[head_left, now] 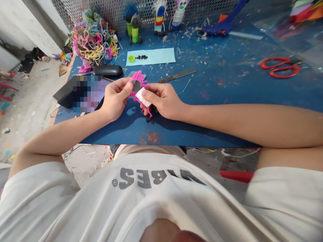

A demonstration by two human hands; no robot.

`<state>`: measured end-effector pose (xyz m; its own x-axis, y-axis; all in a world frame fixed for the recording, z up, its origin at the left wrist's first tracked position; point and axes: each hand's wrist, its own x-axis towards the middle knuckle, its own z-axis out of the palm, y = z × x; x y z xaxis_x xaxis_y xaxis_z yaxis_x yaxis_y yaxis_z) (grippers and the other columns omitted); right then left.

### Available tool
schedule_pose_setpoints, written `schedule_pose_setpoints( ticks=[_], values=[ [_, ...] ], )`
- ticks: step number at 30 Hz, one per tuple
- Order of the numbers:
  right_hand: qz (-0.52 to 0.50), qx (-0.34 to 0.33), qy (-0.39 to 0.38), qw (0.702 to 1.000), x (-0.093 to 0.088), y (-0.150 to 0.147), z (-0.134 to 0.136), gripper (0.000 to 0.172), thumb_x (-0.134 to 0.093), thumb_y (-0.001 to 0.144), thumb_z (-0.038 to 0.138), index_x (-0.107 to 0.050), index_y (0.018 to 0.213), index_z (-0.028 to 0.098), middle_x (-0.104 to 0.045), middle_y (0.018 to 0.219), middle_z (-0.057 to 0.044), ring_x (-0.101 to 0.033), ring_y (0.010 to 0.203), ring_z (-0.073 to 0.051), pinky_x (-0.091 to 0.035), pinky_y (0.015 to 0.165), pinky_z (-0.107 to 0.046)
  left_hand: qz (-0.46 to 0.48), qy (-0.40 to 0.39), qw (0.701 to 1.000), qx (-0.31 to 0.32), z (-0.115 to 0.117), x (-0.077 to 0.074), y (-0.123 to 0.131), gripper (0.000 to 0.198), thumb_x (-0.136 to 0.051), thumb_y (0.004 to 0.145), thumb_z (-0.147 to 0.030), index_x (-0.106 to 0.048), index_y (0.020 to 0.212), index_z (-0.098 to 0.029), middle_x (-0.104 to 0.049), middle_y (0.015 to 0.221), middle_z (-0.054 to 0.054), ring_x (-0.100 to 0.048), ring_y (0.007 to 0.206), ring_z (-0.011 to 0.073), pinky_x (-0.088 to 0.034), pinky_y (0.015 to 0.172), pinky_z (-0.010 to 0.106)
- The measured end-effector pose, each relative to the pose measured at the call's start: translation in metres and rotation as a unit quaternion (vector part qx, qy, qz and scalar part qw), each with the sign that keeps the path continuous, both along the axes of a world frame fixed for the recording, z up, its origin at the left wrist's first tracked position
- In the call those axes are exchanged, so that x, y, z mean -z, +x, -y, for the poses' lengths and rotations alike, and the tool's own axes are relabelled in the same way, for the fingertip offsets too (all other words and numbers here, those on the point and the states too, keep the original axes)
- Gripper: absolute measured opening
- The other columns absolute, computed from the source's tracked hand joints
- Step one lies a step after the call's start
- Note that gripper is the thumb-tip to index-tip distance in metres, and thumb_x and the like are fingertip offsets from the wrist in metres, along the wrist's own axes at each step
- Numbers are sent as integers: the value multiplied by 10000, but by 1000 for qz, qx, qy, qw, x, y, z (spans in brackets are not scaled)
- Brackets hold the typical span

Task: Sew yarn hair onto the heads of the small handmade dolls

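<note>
Both hands meet over the front of the blue table, gripping one small yarn doll [139, 76] with bright pink yarn strands, a dark round piece and a white block-like body. My left hand [116, 97] pinches the dark round piece [136, 85] between thumb and fingers. The thumb of my right hand [165, 101] presses on the white body [143, 97], with its fingers curled behind. Pink strands hang below it, and small dark bits show under the right fingers. What the hidden fingertips touch behind the doll cannot be seen.
Left of the hands lie a phone [97, 92] and black cases [108, 71]. Behind stand a yarn heap [94, 37], a pale blue card [161, 56] with black beads, and several finished dolls [159, 18]. A metal blade [178, 76], red scissors [280, 67] and a blue glue gun [217, 28] lie rightward.
</note>
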<state>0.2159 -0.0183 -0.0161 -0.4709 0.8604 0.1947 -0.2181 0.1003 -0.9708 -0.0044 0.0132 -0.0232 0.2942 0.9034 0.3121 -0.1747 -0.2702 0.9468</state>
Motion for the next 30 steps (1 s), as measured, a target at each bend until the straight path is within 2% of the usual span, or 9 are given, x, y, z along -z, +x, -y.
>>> schedule_pose_setpoints(
  ticks=[2, 4, 8, 12, 17, 21, 23, 26, 30],
  values=[
    [-6, 5, -5, 1000, 1, 0, -1, 764, -975, 898, 953, -752, 1009, 232, -788, 801, -1, -743, 584, -164, -614, 497, -299, 23, 3, 999, 27, 1, -3, 1, 664, -896, 1021, -890, -897, 1108, -231, -892, 1037, 89, -915, 1014, 305, -779, 872, 454],
    [-15, 22, -5, 1000, 3, -1, -2, 780, -971, 887, 968, -762, 1022, 228, -794, 797, -2, -744, 576, -158, -619, 514, -288, 35, 10, 998, 41, 1, -3, 0, 607, -902, 1048, -833, -926, 1171, -239, -916, 1106, 82, -914, 984, 286, -782, 864, 438],
    [-27, 39, -1, 999, 5, -2, -2, 779, -966, 893, 969, -774, 1019, 225, -798, 786, -2, -748, 568, -153, -628, 535, -279, 20, 43, 999, 26, -8, 7, -6, 578, -1083, 939, -671, -936, 1347, -289, -944, 1285, 63, -927, 1098, 278, -789, 984, 420],
    [-17, 40, 3, 999, 5, -2, -3, 769, -966, 897, 964, -771, 1024, 231, -801, 796, -2, -762, 588, -162, -626, 540, -286, -4, 81, 997, -3, -19, 20, -11, 573, -1085, 951, -627, -931, 1398, -305, -946, 1325, 65, -931, 1126, 282, -785, 1048, 453],
    [-12, 32, 8, 999, 5, -3, -4, 791, -976, 880, 969, -767, 1051, 225, -792, 791, 6, -761, 590, -161, -620, 533, -284, -21, 112, 994, -6, -22, 27, -12, 559, -1023, 1002, -660, -915, 1426, -312, -937, 1315, 65, -930, 1130, 301, -786, 1044, 500],
    [-4, 42, 13, 999, 6, -3, -3, 803, -971, 880, 976, -778, 1070, 220, -790, 801, 5, -751, 588, -159, -606, 527, -286, -63, 141, 988, 15, -24, 22, -20, 635, -966, 1024, -741, -880, 1472, -300, -922, 1305, 80, -911, 1136, 315, -777, 1022, 501],
    [5, 53, 21, 998, 6, -2, -4, 796, -949, 894, 988, -783, 1059, 227, -784, 811, 3, -731, 585, -160, -593, 522, -298, -116, 198, 973, 10, -28, 16, -29, 731, -965, 1007, -781, -835, 1549, -308, -895, 1356, 97, -890, 1166, 327, -767, 1012, 499],
    [24, 64, 55, 996, 5, 2, -7, 725, -911, 965, 954, -787, 988, 241, -740, 770, 10, -682, 584, -158, -565, 541, -313, -195, 328, 924, -35, -35, 7, -40, 864, -990, 970, -810, -756, 1652, -332, -790, 1553, 141, -825, 1316, 367, -743, 1085, 539],
    [51, 88, 96, 990, 3, 9, -14, 614, -893, 1033, 827, -770, 877, 246, -649, 685, 20, -579, 568, -144, -486, 538, -309, -245, 450, 859, -17, -41, 1, -41, 814, -946, 1024, -790, -718, 1686, -375, -703, 1651, 166, -745, 1459, 408, -704, 1204, 646]
  ],
)
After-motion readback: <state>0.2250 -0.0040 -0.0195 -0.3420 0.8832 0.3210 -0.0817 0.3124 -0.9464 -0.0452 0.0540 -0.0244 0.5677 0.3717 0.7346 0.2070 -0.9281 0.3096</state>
